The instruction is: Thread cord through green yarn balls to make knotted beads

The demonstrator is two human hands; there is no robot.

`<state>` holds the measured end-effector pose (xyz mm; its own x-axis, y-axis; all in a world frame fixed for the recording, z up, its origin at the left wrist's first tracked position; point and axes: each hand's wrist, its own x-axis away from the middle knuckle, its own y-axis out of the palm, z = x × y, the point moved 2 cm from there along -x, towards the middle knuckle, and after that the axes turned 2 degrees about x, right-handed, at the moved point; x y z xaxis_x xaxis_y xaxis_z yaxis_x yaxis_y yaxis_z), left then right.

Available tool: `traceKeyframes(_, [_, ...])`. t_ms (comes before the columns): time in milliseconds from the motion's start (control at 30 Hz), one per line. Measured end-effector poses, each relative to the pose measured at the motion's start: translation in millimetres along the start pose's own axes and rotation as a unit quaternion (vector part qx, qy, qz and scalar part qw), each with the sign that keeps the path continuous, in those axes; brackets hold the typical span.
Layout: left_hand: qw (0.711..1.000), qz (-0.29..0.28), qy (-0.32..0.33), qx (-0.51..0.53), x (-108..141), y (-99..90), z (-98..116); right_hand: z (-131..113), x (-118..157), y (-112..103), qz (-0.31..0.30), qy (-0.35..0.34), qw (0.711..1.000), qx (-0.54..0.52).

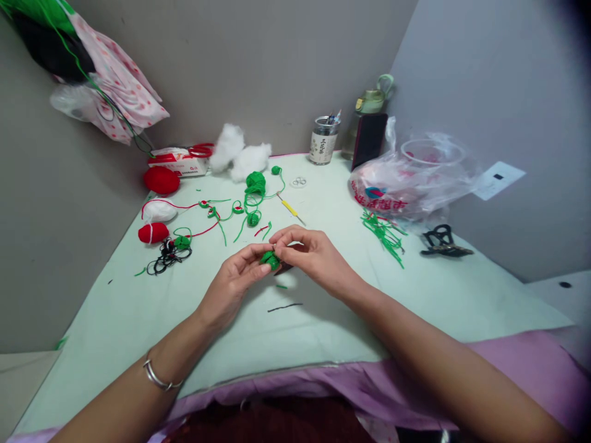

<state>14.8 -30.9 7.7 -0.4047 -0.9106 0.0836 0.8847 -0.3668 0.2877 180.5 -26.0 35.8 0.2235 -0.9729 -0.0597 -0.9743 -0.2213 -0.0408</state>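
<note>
Between thumb and fingers, my left hand (235,280) pinches a small green crocheted piece (270,260) above the middle of the table. My right hand (314,255) meets it from the right, thumb and index finger pressed together at the top of the piece. What those right fingertips grip is too small to name. Beyond my hands lies a yellow-handled crochet hook (290,209). A ball of green yarn (255,184) and a small green crocheted ball (252,219) are behind them. Nearer to me, a short black strand (285,307) rests on the tabletop.
Red yarn balls (161,180), tangled black yarn (168,257) and white stuffing (240,154) occupy the left and back. Toward the right are green yarn scraps (385,237), a plastic bag (406,178), a black hair clip (446,242) and a phone (369,140). A pen tin (324,143) stands behind.
</note>
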Motion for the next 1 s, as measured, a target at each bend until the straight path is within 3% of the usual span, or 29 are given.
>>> traceKeyframes(1000, [1.0, 0.0, 0.001, 0.003, 0.5, 0.1, 1.7, -1.3, 0.7, 0.3, -0.003, 0.006, 1.0, -0.004])
